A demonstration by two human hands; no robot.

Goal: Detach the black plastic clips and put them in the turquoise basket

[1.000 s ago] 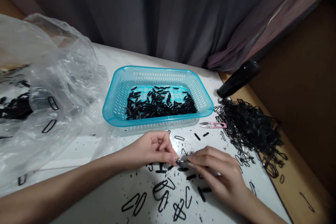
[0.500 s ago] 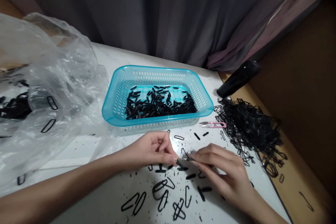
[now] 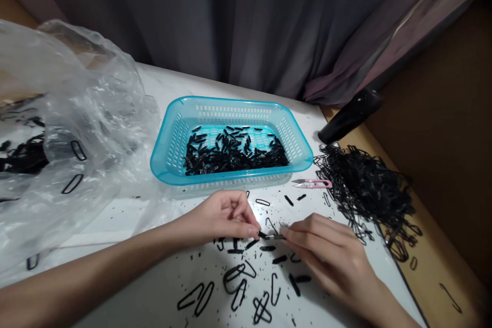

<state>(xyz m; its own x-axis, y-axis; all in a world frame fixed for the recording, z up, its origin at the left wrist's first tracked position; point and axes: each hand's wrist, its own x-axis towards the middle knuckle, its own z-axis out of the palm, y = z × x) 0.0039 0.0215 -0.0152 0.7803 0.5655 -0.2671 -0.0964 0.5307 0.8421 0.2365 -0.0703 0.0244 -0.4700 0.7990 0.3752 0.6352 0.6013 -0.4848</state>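
My left hand (image 3: 230, 220) pinches a small black strip-like piece (image 3: 262, 234) between thumb and fingertips, low over the white table. Its other fingers are curled in. My right hand (image 3: 326, 251) is closed on a slim grey pointed tool (image 3: 274, 237), whose exact kind is hard to make out. The tool's tip meets or nearly meets the black piece. Around and below both hands lie several short black pieces (image 3: 280, 259), black elongated loops (image 3: 204, 298) and tiny black crumbs.
Beyond the hands stands a blue perforated basket (image 3: 230, 178) holding many short black pieces (image 3: 230, 156). Pink-handled thread snips (image 3: 313, 183) lie beside a heap of black loops (image 3: 369, 189). A black cylinder (image 3: 348, 115) stands behind. Clear plastic bags (image 3: 103, 113) fill the left.
The grey tool in my right hand now shows clearly and has come up to the black piece. My left hand has hardly moved and keeps its pinch.
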